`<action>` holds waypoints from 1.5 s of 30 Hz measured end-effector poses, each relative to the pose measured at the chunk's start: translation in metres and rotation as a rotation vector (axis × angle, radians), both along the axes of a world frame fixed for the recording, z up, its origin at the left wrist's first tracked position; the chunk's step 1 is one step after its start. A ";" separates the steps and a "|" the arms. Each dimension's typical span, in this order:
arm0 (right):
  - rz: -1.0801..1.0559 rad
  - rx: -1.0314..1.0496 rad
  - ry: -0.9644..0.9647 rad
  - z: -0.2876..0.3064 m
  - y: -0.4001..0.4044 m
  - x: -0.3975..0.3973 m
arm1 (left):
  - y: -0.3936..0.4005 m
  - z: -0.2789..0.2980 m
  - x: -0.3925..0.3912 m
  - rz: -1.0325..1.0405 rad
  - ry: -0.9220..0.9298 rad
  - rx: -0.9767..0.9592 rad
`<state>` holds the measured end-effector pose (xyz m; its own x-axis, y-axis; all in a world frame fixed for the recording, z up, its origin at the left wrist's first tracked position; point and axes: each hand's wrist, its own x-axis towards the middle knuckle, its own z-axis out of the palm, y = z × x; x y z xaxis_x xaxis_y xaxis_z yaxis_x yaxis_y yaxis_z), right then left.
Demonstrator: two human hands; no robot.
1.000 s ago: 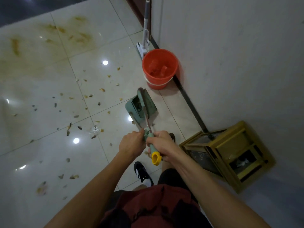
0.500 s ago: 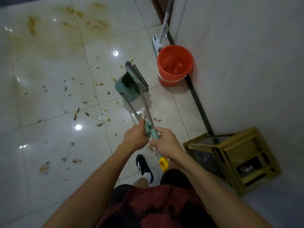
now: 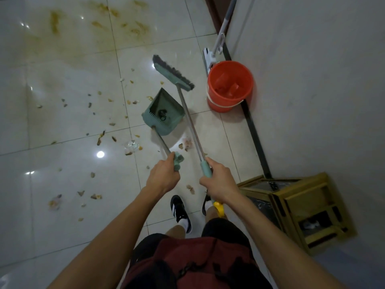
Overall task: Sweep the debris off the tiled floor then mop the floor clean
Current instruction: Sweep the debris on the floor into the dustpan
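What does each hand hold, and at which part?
The left hand grips the dustpan by its handle end; the right hand grips the broom on its green grip.

Dim, greenish cast; ceiling-light glare spots on glossy floor (image 3: 62, 163); wide-angle bend at edges; slight softness.

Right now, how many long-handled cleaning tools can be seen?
3: the broom held by the right hand, the dustpan by the left hand, and a mop leaning against the wall.
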<state>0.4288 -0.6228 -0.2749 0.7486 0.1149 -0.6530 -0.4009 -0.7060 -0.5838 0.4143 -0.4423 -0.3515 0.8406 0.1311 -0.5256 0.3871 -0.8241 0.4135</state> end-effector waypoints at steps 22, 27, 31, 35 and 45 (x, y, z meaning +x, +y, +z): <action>-0.188 -0.117 0.198 -0.062 -0.022 -0.061 | 0.037 0.010 -0.070 0.013 0.015 0.067; -0.226 -0.180 0.250 -0.079 -0.046 -0.071 | 0.029 0.006 -0.087 0.000 0.047 0.102; -0.254 -0.213 0.301 -0.097 -0.059 -0.072 | 0.023 0.004 -0.093 -0.003 0.060 0.120; -0.168 -0.247 0.356 -0.111 -0.061 -0.066 | 0.018 0.004 -0.105 0.024 0.065 0.136; -0.046 -0.110 0.416 -0.136 -0.014 -0.050 | 0.024 0.010 -0.150 0.137 0.103 0.172</action>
